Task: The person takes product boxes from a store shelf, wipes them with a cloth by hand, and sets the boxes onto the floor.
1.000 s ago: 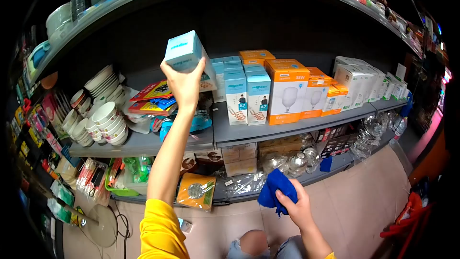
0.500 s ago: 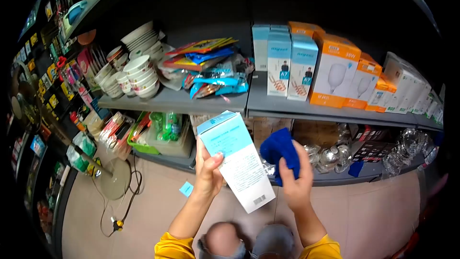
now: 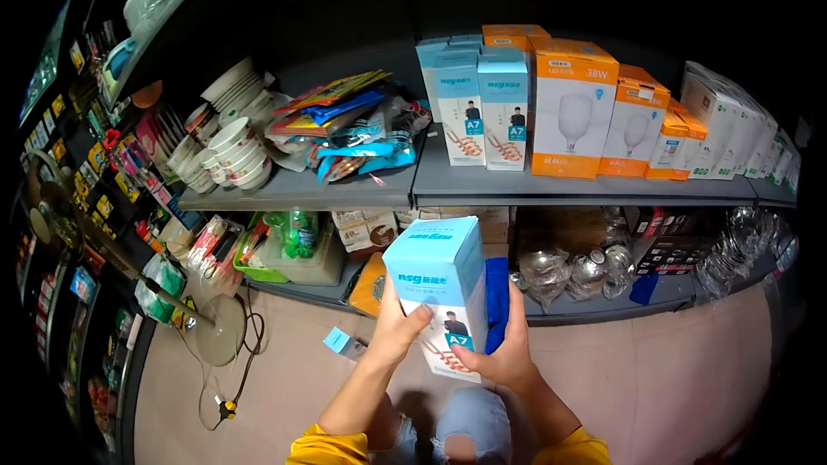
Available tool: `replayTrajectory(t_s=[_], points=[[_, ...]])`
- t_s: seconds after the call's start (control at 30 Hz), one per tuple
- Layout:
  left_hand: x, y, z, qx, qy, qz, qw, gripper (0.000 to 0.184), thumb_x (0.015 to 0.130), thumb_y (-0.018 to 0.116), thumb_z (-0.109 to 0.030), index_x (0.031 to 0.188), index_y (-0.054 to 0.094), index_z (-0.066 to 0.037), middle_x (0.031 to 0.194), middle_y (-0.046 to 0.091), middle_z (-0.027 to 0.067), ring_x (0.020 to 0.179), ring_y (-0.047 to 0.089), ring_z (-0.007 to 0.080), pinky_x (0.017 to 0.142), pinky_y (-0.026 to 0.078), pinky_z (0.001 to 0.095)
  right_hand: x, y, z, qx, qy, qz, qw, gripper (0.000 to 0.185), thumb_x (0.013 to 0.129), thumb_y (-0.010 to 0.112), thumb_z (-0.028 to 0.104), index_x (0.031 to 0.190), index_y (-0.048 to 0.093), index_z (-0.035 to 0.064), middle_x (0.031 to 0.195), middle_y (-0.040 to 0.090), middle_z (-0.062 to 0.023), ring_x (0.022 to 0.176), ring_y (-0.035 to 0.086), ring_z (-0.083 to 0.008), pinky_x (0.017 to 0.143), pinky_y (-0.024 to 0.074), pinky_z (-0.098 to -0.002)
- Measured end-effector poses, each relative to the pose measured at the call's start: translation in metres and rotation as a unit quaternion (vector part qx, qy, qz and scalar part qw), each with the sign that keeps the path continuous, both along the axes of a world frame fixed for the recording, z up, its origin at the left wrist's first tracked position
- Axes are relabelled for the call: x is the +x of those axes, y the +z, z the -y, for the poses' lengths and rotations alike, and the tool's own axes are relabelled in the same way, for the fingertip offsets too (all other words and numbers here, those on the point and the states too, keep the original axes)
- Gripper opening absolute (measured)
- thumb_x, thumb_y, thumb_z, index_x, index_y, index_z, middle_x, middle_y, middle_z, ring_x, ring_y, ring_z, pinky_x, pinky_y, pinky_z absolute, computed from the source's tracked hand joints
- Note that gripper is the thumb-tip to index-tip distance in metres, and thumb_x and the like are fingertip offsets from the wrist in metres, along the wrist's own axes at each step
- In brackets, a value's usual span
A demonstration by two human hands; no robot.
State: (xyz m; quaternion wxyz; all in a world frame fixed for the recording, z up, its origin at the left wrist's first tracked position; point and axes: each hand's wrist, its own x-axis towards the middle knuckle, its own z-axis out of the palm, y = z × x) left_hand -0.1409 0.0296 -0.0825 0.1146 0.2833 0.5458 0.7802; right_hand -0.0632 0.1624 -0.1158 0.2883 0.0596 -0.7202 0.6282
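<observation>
A tall blue-and-white box [image 3: 439, 271] marked A7 is held upright, slightly tilted, in front of me. My left hand [image 3: 401, 327] grips its left side, with the thumb on the front. On the other side, my right hand [image 3: 504, 344] presses a dark blue cloth [image 3: 496, 301] against the box, its thumb on the front face near the bottom. Both hands are closed. Similar blue-and-white boxes [image 3: 504, 112] stand on the shelf beyond, beside orange bulb boxes [image 3: 573, 112].
Stacked bowls [image 3: 237, 151] and bagged goods [image 3: 366, 142] occupy the grey shelf [image 3: 345, 196]. Wrapped metal items [image 3: 547, 271] sit below. On the floor are a small blue box [image 3: 342, 342], a round stand base [image 3: 221, 331] and a cable [image 3: 257, 336].
The box has come down from above the shelf to in front of my body and has turned to show its A7 face. My right hand has brought the blue cloth against it.
</observation>
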Motion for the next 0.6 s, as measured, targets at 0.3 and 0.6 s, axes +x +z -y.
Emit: replayTrajectory(t_s=[0.3,0.6], points=[[-0.012,-0.041,-0.013,0.05,-0.07,0.123,0.989,0.077,0.066,0.068,-0.042,0.117,0.033,0.003,0.107,0.048,0.01,0.098,0.047,0.0174,0.082,0.039,0.0297,-0.005,-0.04,-0.003,-0.149,-0.079,0.0,0.986,0.066,0.074,0.061,0.028,0.123,0.03,-0.0017,0.107,0.046,-0.0122,0.098,0.045,-0.0195,0.083,0.0371,-0.0308],[-0.04,-0.071,-0.024,-0.03,-0.17,-0.025,0.985,0.084,0.05,0.081,-0.026,0.115,0.036,0.001,0.105,0.047,0.0094,0.098,0.047,0.0178,0.085,0.037,0.03,0.014,0.036,-0.026,0.109,-0.334,-0.062,0.934,0.039,0.083,0.051,0.022,0.114,0.044,-0.0004,0.111,0.048,-0.0134,0.101,0.046,-0.0188,0.084,0.0365,-0.0304]])
